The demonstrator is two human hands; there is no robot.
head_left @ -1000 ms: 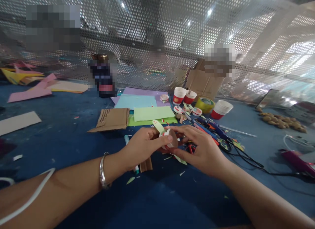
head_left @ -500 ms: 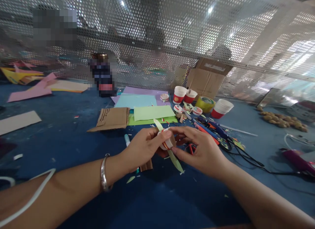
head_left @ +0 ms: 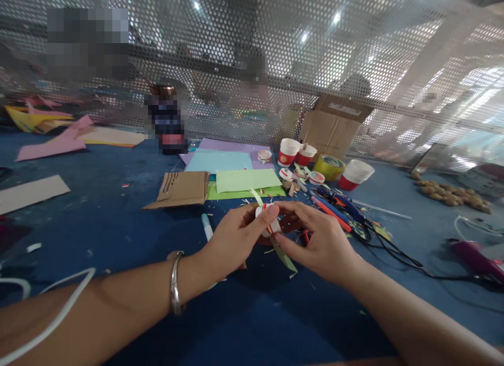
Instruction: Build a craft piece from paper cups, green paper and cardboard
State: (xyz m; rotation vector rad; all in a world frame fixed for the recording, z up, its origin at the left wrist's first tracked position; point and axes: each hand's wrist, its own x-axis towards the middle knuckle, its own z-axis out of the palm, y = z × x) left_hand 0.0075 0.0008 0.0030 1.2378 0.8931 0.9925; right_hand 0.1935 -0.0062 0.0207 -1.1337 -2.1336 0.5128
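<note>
Between my two hands is a small white-and-red paper cup piece with pale green paper strips sticking out above and below it. My left hand is closed on it, thumb pressed over its front. On its right side, my right hand grips it with curved fingers and the thumb at its lower edge. The fingers hide part of the piece. A marker with a light blue cap lies beside my left hand.
Green paper and corrugated cardboard lie ahead. Paper cups, yellow tape and scraps stand behind my hands. Glue guns with black cables lie to the right. A perforated metal screen borders the table.
The cup piece has turned slightly in my hands, and its upper strip shows less. My left forearm has shifted a little to the right. Both hands keep their hold.
</note>
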